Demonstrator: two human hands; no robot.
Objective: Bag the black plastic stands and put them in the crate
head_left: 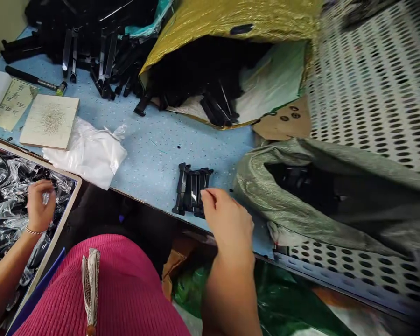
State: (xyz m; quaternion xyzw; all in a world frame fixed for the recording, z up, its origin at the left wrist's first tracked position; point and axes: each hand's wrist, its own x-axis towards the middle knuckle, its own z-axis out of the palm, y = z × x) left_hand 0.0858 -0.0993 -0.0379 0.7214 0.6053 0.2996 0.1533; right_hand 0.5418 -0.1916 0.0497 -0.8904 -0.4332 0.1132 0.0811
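Note:
Several black plastic parts (192,190) lie side by side near the front edge of the blue speckled table (150,154). My right hand (227,219) is at their right end, thumb and fingers pressed together against the rightmost part. At the left, my left hand (41,203), with a bracelet at the wrist, hovers over a box (75,186) of black parts in clear plastic wrapping (7,219). Its fingers are curled, and whether anything small is between them cannot be made out.
A yellow sack (238,18) of black parts lies open at the back, a grey-green sack (259,186) at the right. A white plastic bag (94,151), a square board (49,121), a hammer (38,80) and more black parts (105,56) occupy the left side.

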